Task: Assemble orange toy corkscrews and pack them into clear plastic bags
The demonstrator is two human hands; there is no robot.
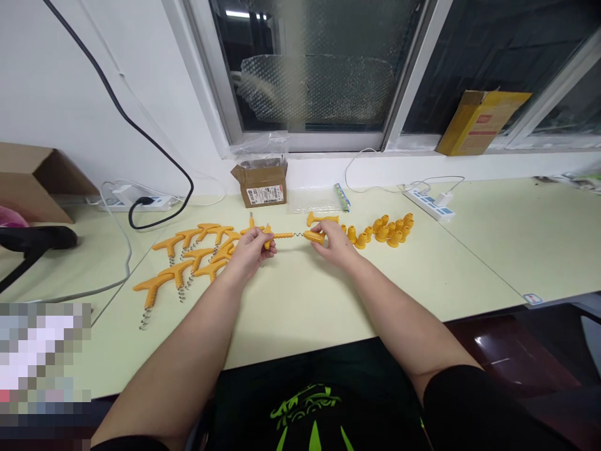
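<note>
My left hand point(257, 245) is closed around the handle of a yellow corkscrew point(283, 236), whose metal spiral points right. Facing the spiral's tip is a yellow hollow sleeve point(314, 237), held in the closed fingers of my right hand point(334, 243). Whether tip and sleeve touch, I cannot tell. Left of my left hand lie several more yellow corkscrews point(174, 273) with T-shaped handles and bare spirals. Behind my right hand rests another yellow T-handled piece point(323, 218). Several yellow sleeves point(382, 233) stand upright to the right.
A small brown carton point(263, 186) stands by the wall, beside a clear plastic bag point(312, 202). Power strips lie at the right point(429, 203) and the left point(136, 202). A black cable point(136, 125) hangs at the left. A yellow box point(483, 124) leans against the window.
</note>
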